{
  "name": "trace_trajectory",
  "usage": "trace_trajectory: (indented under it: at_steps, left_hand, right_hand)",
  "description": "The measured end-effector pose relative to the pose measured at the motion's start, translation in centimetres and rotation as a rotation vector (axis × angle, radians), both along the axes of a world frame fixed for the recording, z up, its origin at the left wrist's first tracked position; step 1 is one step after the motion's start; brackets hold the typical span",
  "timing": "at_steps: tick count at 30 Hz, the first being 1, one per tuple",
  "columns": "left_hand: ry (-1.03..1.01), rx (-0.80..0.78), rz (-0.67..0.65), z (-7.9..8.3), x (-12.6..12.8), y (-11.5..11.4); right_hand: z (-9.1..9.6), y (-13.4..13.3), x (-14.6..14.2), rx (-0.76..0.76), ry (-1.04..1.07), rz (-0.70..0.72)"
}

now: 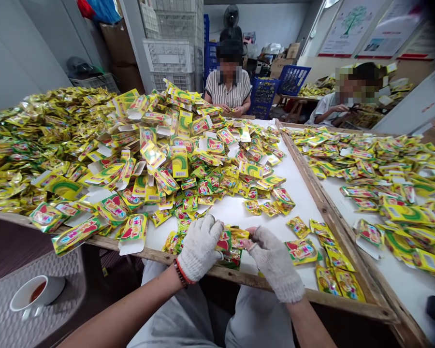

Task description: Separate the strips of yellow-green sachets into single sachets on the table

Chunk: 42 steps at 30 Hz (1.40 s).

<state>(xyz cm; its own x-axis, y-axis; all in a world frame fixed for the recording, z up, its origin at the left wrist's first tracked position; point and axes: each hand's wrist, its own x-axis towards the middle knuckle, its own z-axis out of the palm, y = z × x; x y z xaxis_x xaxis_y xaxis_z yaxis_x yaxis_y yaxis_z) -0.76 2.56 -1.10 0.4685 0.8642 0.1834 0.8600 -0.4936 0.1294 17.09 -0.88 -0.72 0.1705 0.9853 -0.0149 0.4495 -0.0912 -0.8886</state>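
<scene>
Fingers (216, 228) of the left hand (199, 249), white knit glove, clamped on a small yellow-green box (224, 240). Box lies just right of those fingertips, between the two hands, near the table's wooden front edge (246, 278). Sachets (239, 234) show at the box's right side, between it and the right hand (277, 263). Right hand gloved too, fingertips bare, thumb and forefinger close to each other at the sachets' right end; can't tell if pinched on them or only touching.

Left to right: white cup (53, 288), reddish-brown drink inside, on a grey woven-pattern seat (7, 328). Big heap of loose sachets (39, 125) over table's left side. Next, heap of printed boxes (181, 164), several flaps open. White crates (170, 55) stacked behind. Co-worker in striped shirt (230, 89) across the table, hands together. Blue crates (264, 94) right of that. Right of the right hand: flat printed box (301, 251), near it, then a few sachets (339, 256) by a wooden strip (322, 205). Past the strip, more boxes (402, 212) spread out. Second co-worker (322, 108) far back right, hands raised. Posters (351, 29) on the wall above.
</scene>
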Motion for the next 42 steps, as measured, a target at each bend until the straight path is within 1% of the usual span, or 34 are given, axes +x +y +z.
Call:
trace_trajectory:
  at_steps: [2,3,6,10,13,14,16,18,20,22,24,26,27,28,30,31,33,34,35,36,37,38,39,41,42]
  left_hand:
    - [0.014,0.005,-0.033,0.3,0.1,0.0]
    - [0.021,0.005,-0.063,0.4,0.2,-0.1]
    - [0.031,-0.003,-0.115,0.6,0.5,-0.4]
    - [0.036,-0.004,-0.064,0.5,0.6,-0.6]
    - [0.015,0.031,-0.088,0.5,0.9,-0.7]
    - [-0.005,0.029,-0.110,0.6,1.0,-0.8]
    - [-0.088,-0.018,-0.166,1.0,0.9,-0.7]
    - [-0.247,-0.100,-0.198,1.6,0.5,-0.4]
    - [-0.432,-0.238,-0.176,2.1,-0.1,0.2]
    - [-0.554,-0.427,-0.146,2.3,-0.5,1.0]
    - [-0.594,-0.565,-0.141,2.2,-0.4,1.6]
    - [-0.608,-0.609,-0.154,1.8,0.3,2.2]
    - [-0.614,-0.619,-0.163,1.6,0.8,2.5]
    - [-0.623,-0.623,-0.181,1.4,1.4,2.9]
    - [-0.644,-0.558,-0.214,1.1,2.6,4.3]
    - [-0.643,-0.478,-0.219,1.0,3.3,5.3]
    - [-0.590,-0.265,-0.213,0.9,4.7,7.7]
    - [-0.517,-0.164,-0.213,0.8,5.5,9.0]
    - [-0.426,-0.083,-0.223,0.6,6.4,10.4]
    - [-0.336,-0.022,-0.243,0.4,7.4,11.8]
    - [-0.262,0.016,-0.273,0.2,8.4,13.0]
    - [-0.201,0.037,-0.306,-0.2,9.4,14.2]
    - [-0.143,0.048,-0.339,-0.6,10.4,15.1]
    - [-0.039,0.057,-0.389,-1.7,11.9,16.4]
    - [0.017,0.062,-0.405,-2.2,12.3,16.7]
  right_hand:
    - [-0.3,-0.2,0.0,0.007,-0.001,-0.042]
    - [-0.4,-0.3,0.0,-0.011,-0.003,-0.036]
    - [-0.5,-0.5,-0.1,-0.133,0.074,0.090]
    - [0.3,-1.0,0.0,-0.266,0.273,0.207]
    - [0.7,-1.3,-0.7,-0.368,0.378,0.315]
    - [0.7,-1.4,-0.9,-0.377,0.386,0.346]
    - [0.6,-1.5,-1.2,-0.344,0.363,0.353]
    - [0.3,-1.4,-1.1,-0.286,0.307,0.313]
    - [0.0,-1.3,-0.6,-0.246,0.239,0.255]
    - [-0.4,-1.2,0.1,-0.200,0.112,0.161]
    - [-0.9,-1.1,0.7,-0.079,-0.062,0.052]
    - [-1.3,-1.0,1.6,0.064,-0.185,-0.025]
    - [-1.4,-1.0,2.2,0.102,-0.194,-0.036]
    - [-1.3,-1.1,3.0,0.108,-0.161,-0.046]
    - [-0.8,-1.2,5.1,0.129,0.031,-0.144]
    - [-0.5,-1.3,6.2,0.172,0.141,-0.225]
    - [0.4,-1.1,8.4,0.332,0.374,-0.392]
    - [0.8,-0.8,9.1,0.416,0.487,-0.444]
    - [1.0,-0.3,9.6,0.472,0.581,-0.463]
    - [1.1,0.5,9.7,0.485,0.641,-0.457]
    - [1.1,1.4,9.5,0.463,0.652,-0.437]
    - [0.8,2.5,9.0,0.401,0.565,-0.386]
    - [0.5,3.8,8.4,0.314,0.408,-0.326]
    - [-0.6,6.6,7.0,0.147,-0.042,-0.142]
    - [-1.1,7.9,6.5,0.119,-0.156,-0.096]
